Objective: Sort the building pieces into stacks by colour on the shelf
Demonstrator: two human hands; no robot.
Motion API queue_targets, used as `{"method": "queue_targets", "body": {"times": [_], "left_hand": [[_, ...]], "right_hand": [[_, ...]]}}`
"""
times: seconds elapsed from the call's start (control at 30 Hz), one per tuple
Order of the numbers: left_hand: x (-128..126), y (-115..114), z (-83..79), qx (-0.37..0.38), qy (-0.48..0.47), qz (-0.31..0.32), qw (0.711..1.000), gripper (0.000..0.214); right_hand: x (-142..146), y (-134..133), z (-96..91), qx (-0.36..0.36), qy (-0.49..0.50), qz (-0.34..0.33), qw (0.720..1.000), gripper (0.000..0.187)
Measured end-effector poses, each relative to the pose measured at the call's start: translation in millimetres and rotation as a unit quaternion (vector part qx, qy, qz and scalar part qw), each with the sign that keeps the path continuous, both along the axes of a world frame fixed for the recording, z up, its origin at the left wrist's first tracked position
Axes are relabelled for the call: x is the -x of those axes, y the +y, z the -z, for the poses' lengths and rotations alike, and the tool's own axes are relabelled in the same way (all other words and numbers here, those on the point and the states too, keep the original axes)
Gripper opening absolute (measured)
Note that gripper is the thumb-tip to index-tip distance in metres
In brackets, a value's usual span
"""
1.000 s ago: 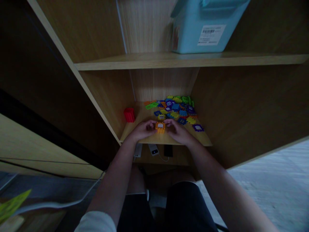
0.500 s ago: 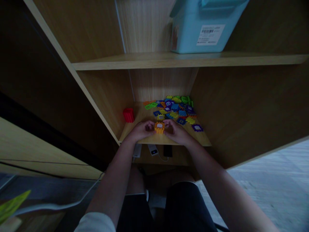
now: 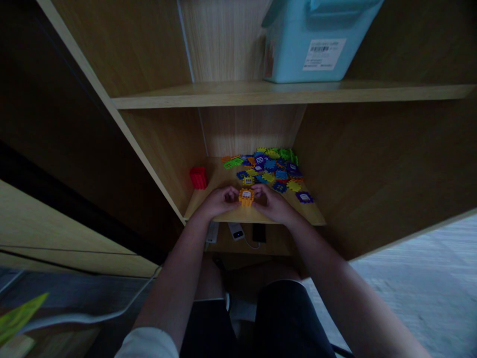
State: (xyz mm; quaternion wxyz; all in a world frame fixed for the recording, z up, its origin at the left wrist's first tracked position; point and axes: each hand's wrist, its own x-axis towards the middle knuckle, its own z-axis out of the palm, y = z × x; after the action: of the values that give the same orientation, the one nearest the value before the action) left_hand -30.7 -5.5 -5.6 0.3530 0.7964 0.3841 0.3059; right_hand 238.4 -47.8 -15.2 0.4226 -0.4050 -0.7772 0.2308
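An orange block built from interlocking plastic pieces is near the front edge of the middle shelf, a pale window-like pattern on its top. My left hand grips its left side with thumb and fingers. On the opposite side, my right hand holds it the same way. Just behind the block lies a yellow piece with a window pattern. A loose pile of blue, purple, yellow, green and orange interlocking pieces spreads over the back and right of the shelf. To the left stands a red block.
A light blue bin with a white label sits on the upper shelf. Below the middle shelf are a white power bank with a cable and a dark flat device. Wooden side panels flank the shelves.
Almost nothing differs. Both hands stay around the orange block in the same spot.
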Motion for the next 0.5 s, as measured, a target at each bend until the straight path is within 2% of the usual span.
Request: {"method": "queue_targets", "body": {"times": [0.3, 0.5], "left_hand": [[-1.5, -7.5, -9.6, 0.005, -0.001, -0.015, 1.0, 0.028], [-2.8, -8.4, -8.8, 0.008, 0.002, -0.01, 1.0, 0.019]], "right_hand": [[-1.0, 1.7, 1.7, 0.01, 0.002, 0.006, 1.0, 0.048], [-0.7, 1.1, 0.0, 0.014, -0.006, 0.006, 1.0, 0.049]]}}
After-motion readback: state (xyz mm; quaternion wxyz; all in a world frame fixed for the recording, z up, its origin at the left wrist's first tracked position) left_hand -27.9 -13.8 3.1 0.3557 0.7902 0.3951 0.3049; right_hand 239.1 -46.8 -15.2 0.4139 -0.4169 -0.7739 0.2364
